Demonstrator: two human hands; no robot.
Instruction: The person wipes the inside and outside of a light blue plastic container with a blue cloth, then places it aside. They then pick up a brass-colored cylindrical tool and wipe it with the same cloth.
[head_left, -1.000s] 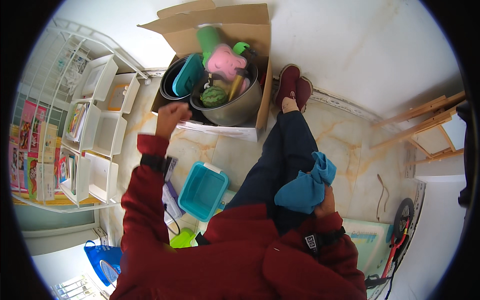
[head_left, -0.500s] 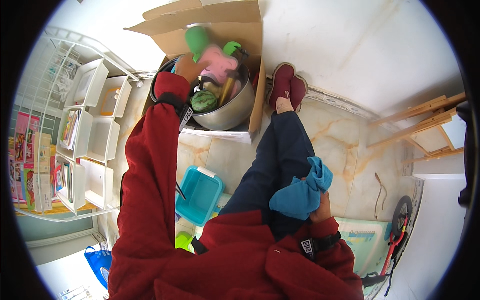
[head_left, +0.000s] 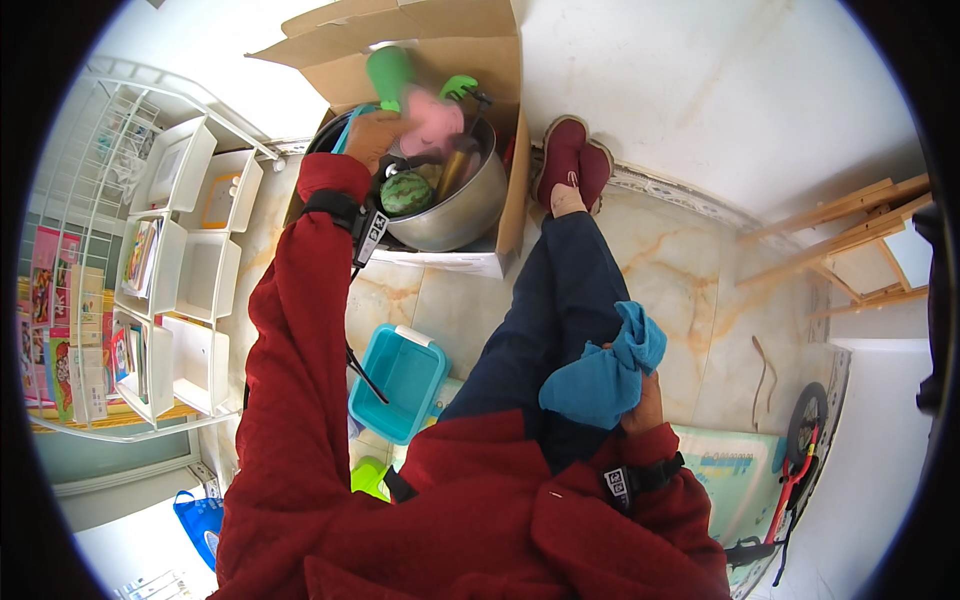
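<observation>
In the cardboard box (head_left: 470, 30) stands a metal pot (head_left: 470, 210) filled with mixed things. My left hand (head_left: 372, 138) reaches over the pot's left side. Its fingers close on the edge of a blurred pink thing (head_left: 434, 122), apparently a flat toy or pad. A green cup-like thing (head_left: 389, 70) is just beyond that hand, with a light green claw-shaped piece (head_left: 459, 86) to the right. Below the pink thing sit a watermelon-patterned ball (head_left: 407, 193) and a gold-coloured cylinder (head_left: 457, 163). Above my thigh, my right hand (head_left: 645, 408) grips a bunched blue cloth (head_left: 595, 390).
A turquoise basin (head_left: 400, 375) sits on the floor below the box. White shelves with bins (head_left: 207, 275) line the left side. Folded wooden frames (head_left: 850, 240) lean at the right, above a small red bike (head_left: 790, 490). My dark red shoes (head_left: 565, 150) are right of the box.
My left hand has shifted slightly left and down, and the pink thing has moved a little left and blurred. My right hand and the blue cloth stay nearly in place.
</observation>
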